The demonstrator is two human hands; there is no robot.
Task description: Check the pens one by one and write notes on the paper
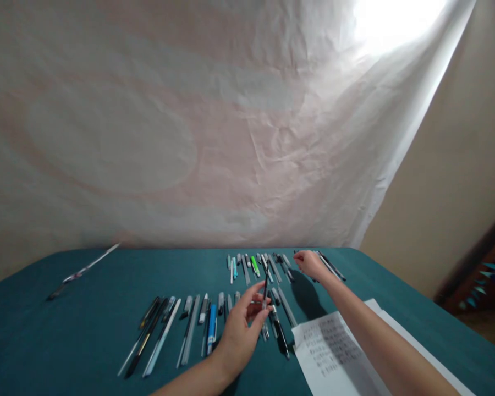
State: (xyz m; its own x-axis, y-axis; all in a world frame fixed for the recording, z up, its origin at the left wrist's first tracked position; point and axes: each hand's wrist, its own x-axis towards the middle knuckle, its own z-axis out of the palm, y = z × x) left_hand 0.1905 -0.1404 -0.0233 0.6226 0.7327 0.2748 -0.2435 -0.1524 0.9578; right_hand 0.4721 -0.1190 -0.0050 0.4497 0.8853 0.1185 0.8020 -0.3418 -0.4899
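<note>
My left hand is raised above the front row of pens, thumb and fingers pinching a slim dark pen part that points upward. Its lower end looks clear between the fingertips. Over at the right end of the back row, my right hand reaches out with its fingers closed together. A small dark tip shows by those fingertips; what they grip is too small to make out. Under and beside my left hand lie a blue pen, a black pen and clear tubes.
In the back row lie a bright green piece and several caps and barrels. Dark pens lie beyond my right wrist. A handwritten sheet is under my right forearm. At far left lies a long thin white-and-dark item. A pale cloth hangs behind the table.
</note>
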